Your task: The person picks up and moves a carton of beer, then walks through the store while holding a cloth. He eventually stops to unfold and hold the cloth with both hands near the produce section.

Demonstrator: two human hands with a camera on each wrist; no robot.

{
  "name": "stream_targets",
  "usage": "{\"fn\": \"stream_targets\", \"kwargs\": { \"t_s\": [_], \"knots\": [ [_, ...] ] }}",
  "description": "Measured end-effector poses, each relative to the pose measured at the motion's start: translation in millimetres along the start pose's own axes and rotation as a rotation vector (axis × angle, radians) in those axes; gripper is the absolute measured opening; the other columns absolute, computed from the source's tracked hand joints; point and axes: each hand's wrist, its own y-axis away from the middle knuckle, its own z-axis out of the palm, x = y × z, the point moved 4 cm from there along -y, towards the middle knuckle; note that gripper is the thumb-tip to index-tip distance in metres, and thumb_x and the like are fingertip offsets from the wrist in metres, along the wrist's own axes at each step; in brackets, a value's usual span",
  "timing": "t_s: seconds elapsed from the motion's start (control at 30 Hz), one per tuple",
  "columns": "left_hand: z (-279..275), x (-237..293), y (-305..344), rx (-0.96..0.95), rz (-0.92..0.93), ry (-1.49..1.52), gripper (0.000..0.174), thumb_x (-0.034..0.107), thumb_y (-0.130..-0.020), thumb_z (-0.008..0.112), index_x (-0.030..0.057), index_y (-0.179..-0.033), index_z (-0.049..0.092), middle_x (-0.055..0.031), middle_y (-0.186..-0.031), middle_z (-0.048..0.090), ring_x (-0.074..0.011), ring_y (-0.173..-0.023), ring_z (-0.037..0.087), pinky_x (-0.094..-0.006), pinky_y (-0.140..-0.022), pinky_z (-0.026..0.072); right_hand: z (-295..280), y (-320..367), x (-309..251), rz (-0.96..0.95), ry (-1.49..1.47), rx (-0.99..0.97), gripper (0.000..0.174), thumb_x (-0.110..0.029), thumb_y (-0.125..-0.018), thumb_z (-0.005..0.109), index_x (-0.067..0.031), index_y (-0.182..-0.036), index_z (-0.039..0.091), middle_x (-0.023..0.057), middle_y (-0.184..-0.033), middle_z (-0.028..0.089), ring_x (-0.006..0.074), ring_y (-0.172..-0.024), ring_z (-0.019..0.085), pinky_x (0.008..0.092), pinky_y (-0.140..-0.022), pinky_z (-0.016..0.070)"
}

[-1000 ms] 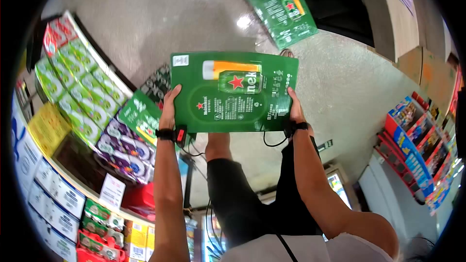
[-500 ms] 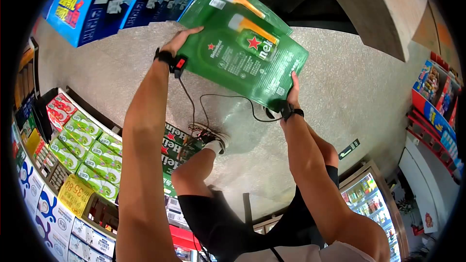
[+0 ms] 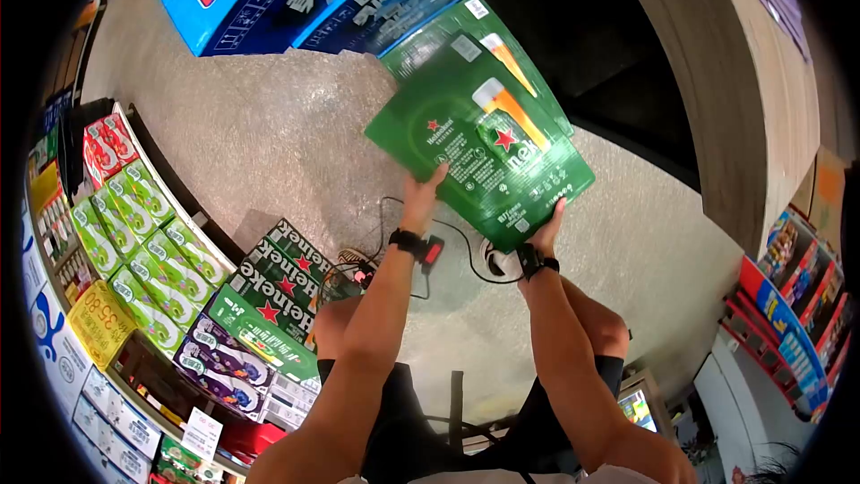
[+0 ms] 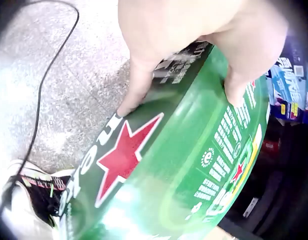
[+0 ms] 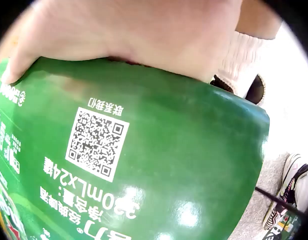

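Note:
A green Heineken beer case [image 3: 475, 152], printed with a red star and a beer glass, lies tilted in the head view. My left hand [image 3: 421, 201] grips its near-left long edge. In the left wrist view the thumb [image 4: 237, 89] presses the green top face while a finger [image 4: 136, 90] reaches down the dark side panel. My right hand [image 3: 548, 231] holds the near-right short edge; the right wrist view shows its palm along that edge beside a printed QR code [image 5: 97, 143]. Behind, a second green beer case [image 3: 432, 40] is partly covered by the first.
Tall blue cartons [image 3: 358, 9] stand at the top, beside a dark recess [image 3: 627, 63] under a curved wooden counter [image 3: 694, 99]. More Heineken cases [image 3: 278, 282] and green drink packs [image 3: 139, 224] line the left. A snack rack [image 3: 779, 332] is at right. A cable [image 3: 466, 251] hangs between the wrists.
The held case has moved forward over the second case and turned clockwise. My left hand has shifted from its left end to the near long edge. Blue cartons have come into view.

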Motion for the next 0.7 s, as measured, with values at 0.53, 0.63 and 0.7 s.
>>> {"fn": "stream_targets", "kwargs": {
  "t_s": [0.53,0.63,0.7],
  "knots": [
    [38,59,-93,0.001,0.106,-0.216,0.051,0.022,-0.087,0.072,0.0015,-0.128,0.049,-0.0098,-0.114,0.062,-0.0199,-0.096,0.062,-0.0335,-0.077,0.0526,112,-16,-14,0.169,0.065,0.027,0.066,-0.051,-0.095,0.052,-0.0034,-0.138,0.040,0.0157,-0.129,0.055,0.0322,-0.113,0.057,0.0478,-0.097,0.0467],
    [41,58,-94,-0.051,0.185,-0.155,0.049,0.021,-0.089,0.070,0.0014,-0.128,0.048,-0.0097,-0.113,0.062,-0.0199,-0.095,0.062,-0.0334,-0.077,0.0527,106,-21,-17,0.169,0.121,0.070,0.063,-0.049,-0.095,0.054,-0.0035,-0.137,0.042,0.0160,-0.129,0.055,0.0313,-0.112,0.057,0.0476,-0.097,0.0465],
    [43,59,-90,-0.048,0.184,-0.198,0.048,0.020,-0.090,0.068,0.0013,-0.129,0.047,-0.0101,-0.112,0.062,-0.0204,-0.095,0.062,-0.0360,-0.073,0.0541,102,-22,-20,0.246,0.181,0.119,0.074,-0.051,-0.093,0.056,-0.0004,-0.143,0.035,0.0167,-0.141,0.045,0.0314,-0.124,0.047,0.0448,-0.105,0.0369]
  ]
}}
